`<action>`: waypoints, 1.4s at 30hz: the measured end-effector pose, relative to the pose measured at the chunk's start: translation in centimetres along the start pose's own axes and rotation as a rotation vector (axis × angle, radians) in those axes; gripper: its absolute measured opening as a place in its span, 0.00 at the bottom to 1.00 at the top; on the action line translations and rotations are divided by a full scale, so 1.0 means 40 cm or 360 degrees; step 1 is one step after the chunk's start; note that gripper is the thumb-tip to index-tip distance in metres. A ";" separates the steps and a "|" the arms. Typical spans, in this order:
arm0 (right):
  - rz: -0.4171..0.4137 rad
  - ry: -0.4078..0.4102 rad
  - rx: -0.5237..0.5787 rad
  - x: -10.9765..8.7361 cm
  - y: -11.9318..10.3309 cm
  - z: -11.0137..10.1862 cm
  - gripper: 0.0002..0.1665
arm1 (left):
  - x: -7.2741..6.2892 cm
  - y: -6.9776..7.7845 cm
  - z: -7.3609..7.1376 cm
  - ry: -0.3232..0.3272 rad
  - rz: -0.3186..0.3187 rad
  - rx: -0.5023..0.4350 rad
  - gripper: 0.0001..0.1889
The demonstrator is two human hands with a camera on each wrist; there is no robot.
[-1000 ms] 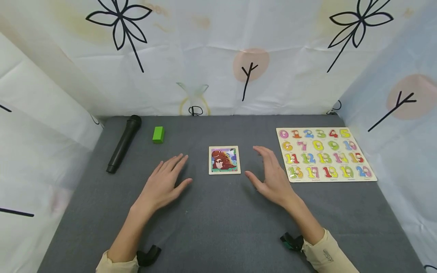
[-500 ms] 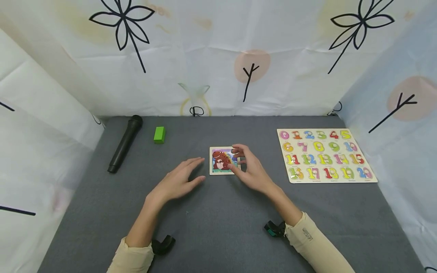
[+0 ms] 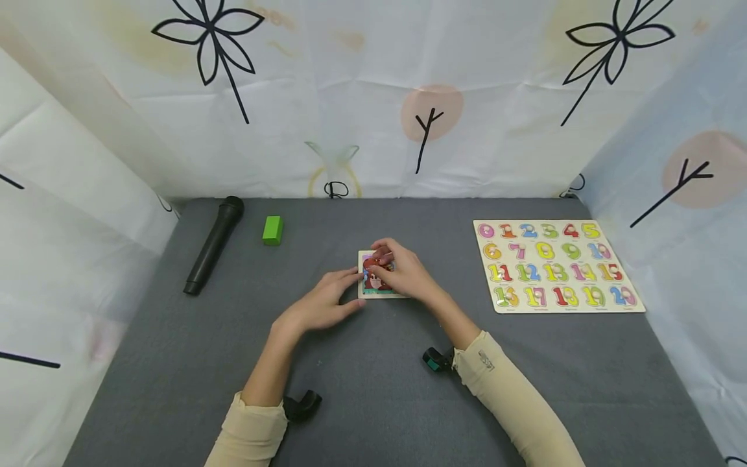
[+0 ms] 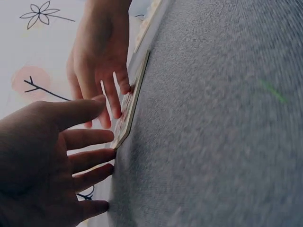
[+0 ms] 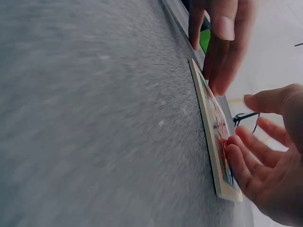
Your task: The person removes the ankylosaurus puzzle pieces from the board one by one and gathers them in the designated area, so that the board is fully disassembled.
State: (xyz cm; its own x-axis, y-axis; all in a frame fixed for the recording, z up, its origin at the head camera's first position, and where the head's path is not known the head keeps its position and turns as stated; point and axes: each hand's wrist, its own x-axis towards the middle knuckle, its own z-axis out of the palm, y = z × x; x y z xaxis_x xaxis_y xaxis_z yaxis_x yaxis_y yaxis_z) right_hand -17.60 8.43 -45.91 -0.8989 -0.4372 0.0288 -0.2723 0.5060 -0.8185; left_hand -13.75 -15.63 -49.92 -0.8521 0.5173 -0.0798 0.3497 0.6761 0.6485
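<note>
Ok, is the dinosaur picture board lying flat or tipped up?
Lying flat: in both wrist views, the dinosaur picture board rests along the gray tabletop, no edge visibly raised.

The gray bench [image 3: 373, 408] looks like cloth. Behind it is a white back wall [image 3: 327, 84] of wrinkly cloth, with two big black flowers [image 3: 209, 27] and a little black tree [image 3: 423, 141] on a pink circle [image 3: 413, 107]. The left wall [image 3: 58, 272] is white too, and the right wall [image 3: 700, 272] looks a bit blue.
</note>
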 end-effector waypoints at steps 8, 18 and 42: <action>0.0077 -0.0015 -0.0251 0.041 0.012 0.008 0.22 | 0.001 0.002 0.013 0.0007 -0.0047 -0.0012 0.36; 0.0111 0.0079 -0.0230 0.054 0.025 0.007 0.19 | -0.016 0.064 -0.015 0.0009 -0.0040 0.0023 0.35; 0.0114 -0.0022 -0.0296 0.081 0.022 -0.007 0.16 | -0.021 0.093 -0.017 0.0035 -0.0044 0.0080 0.33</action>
State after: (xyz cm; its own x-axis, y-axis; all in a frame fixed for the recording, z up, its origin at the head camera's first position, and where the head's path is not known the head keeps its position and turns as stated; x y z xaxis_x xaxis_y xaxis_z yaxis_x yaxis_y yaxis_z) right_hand -20.85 7.69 -46.38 -0.9138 -0.4047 -0.0349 -0.2676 0.6644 -0.6978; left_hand -11.98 -13.90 -46.92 -0.8699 0.4866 -0.0802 0.3444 0.7158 0.6075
